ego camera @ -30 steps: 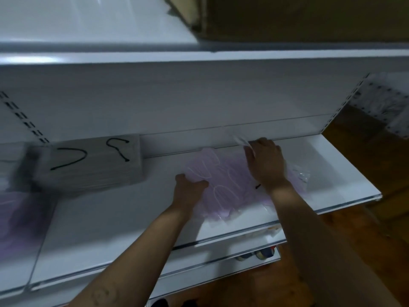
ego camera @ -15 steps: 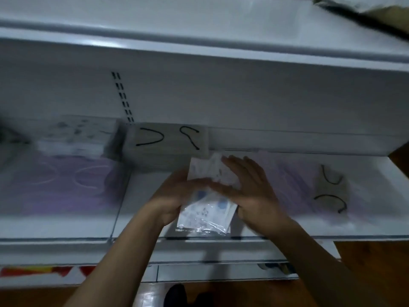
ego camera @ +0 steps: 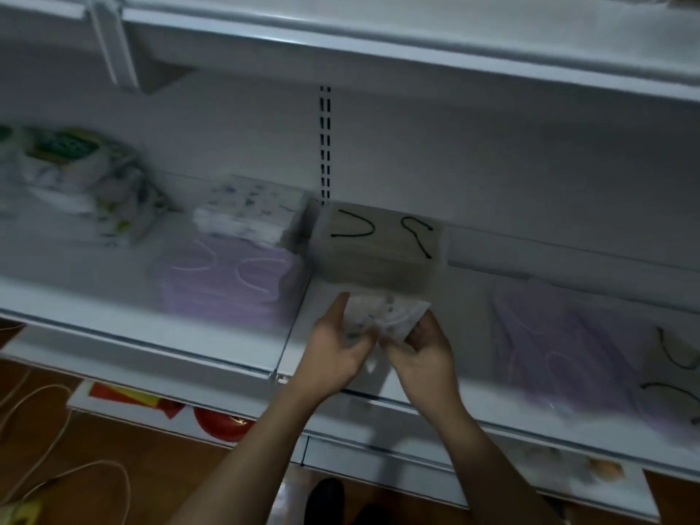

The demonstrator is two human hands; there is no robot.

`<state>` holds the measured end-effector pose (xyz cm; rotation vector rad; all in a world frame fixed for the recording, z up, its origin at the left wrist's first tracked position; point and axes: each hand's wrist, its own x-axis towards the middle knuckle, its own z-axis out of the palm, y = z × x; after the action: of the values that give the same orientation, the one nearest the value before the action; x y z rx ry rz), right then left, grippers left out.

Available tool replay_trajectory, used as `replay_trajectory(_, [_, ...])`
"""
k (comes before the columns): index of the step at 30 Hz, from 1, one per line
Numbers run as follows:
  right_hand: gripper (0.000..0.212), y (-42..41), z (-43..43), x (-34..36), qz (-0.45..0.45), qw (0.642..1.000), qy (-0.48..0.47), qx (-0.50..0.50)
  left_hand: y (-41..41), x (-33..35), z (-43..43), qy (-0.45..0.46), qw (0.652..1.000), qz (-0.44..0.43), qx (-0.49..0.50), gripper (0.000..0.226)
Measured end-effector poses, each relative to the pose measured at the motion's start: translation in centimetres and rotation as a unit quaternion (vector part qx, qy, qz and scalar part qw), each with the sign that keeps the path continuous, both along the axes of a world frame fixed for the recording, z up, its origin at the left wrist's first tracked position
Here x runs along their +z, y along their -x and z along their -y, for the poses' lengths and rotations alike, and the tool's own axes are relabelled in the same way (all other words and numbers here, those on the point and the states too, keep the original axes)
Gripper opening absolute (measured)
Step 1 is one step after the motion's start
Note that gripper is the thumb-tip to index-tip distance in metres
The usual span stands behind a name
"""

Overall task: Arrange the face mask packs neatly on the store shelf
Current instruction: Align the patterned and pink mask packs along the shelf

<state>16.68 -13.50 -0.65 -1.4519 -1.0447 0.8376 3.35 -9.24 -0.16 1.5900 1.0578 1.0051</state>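
Observation:
A white patterned mask pack is held over the white shelf, just in front of a grey mask pack with black ear loops. My left hand grips its left edge. My right hand holds its right side from below. A stack of purple mask packs lies to the left, with a white patterned stack behind it. More purple packs lie loosely on the right, and another grey pack sits at the far right edge.
A bundle of green-and-white packets lies at the shelf's far left. An upper shelf hangs overhead. Below are a lower shelf with coloured items, a wooden floor with a white cable, and my shoe.
The view has swung left from the shelf's right end. My hands left the loose purple packs, took up a white patterned pack, and carried it towards the grey pack.

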Motion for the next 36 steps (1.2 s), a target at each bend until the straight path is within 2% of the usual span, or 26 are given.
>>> replay_trajectory(3, [0.036, 1.0, 0.5, -0.9, 0.014, 1.0, 0.015, 0.0, 0.4, -0.6, 0.3, 0.023, 0.999, 0.022, 0.023, 0.02])
replay_trajectory(6, [0.027, 1.8, -0.6, -0.3, -0.004, 0.999, 0.04, -0.008, 1.0, 1.2, -0.5, 0.079, 0.988, 0.107, 0.081, 0.023])
replay_trajectory(8, [0.022, 2.5, -1.6, 0.8, -0.018, 0.999, 0.042, -0.008, 1.5, 3.0, -1.7, 0.121, 0.965, 0.2, 0.121, 0.023])
replay_trajectory(11, [0.018, 4.2, -3.2, 2.4, -0.126, 0.992, 0.031, -0.007, 2.7, 4.7, -3.5, 0.174, 0.919, 0.317, 0.16, 0.02])
replay_trajectory(14, [0.015, 5.7, -5.7, 3.8, -0.198, 0.979, 0.047, -0.006, 4.5, 5.5, -5.1, 0.174, 0.898, 0.367, 0.172, 0.024])
replay_trajectory(15, [0.015, 6.0, -6.7, 4.4, -0.194, 0.98, 0.053, 0.001, 5.5, 5.9, -5.8, 0.17, 0.893, 0.374, 0.184, 0.02])
replay_trajectory(16, [0.024, 6.3, -7.8, 5.0, -0.179, 0.982, 0.055, 0.008, 6.6, 6.2, -6.6, 0.164, 0.889, 0.373, 0.208, 0.014])
replay_trajectory(18, [0.041, 7.0, -10.0, 6.4, -0.149, 0.987, 0.056, 0.024, 9.0, 6.4, -8.5, 0.149, 0.886, 0.344, 0.271, 0.01])
replay_trajectory(19, [0.042, 7.4, -11.0, 6.9, -0.137, 0.989, 0.059, 0.022, 10.1, 6.3, -9.4, 0.149, 0.888, 0.325, 0.289, 0.012])
replay_trajectory(23, [0.027, 8.8, -15.1, 8.6, -0.113, 0.99, 0.079, -0.029, 12.9, 5.8, -12.6, 0.156, 0.909, 0.245, 0.299, 0.032])
replay_trajectory(25, [0.018, 9.4, -17.2, 9.2, -0.097, 0.991, 0.089, -0.03, 13.7, 6.0, -14.1, 0.151, 0.92, 0.212, 0.294, 0.035])
replay_trajectory(29, [0.019, 10.7, -20.7, 9.8, -0.097, 0.987, 0.11, -0.065, 15.0, 6.3, -16.9, 0.12, 0.937, 0.134, 0.298, 0.036])
replay_trajectory(31, [0.023, 10.8, -21.9, 10.1, -0.128, 0.983, 0.112, -0.069, 15.7, 6.1, -18.1, 0.086, 0.949, 0.093, 0.288, 0.042])
replay_trajectory(33, [0.028, 10.9, -22.1, 10.1, -0.189, 0.974, 0.118, -0.048, 16.4, 5.5, -18.7, 0.036, 0.965, 0.001, 0.26, 0.056])
replay_trajectory(34, [0.031, 11.0, -21.7, 9.8, -0.186, 0.974, 0.119, -0.04, 16.7, 5.1, -18.7, 0.01, 0.966, -0.057, 0.252, 0.061])
replay_trajectory(36, [0.038, 10.9, -20.8, 8.7, -0.094, 0.987, 0.128, -0.032, 17.1, 3.8, -18.5, -0.035, 0.955, -0.14, 0.26, 0.066])
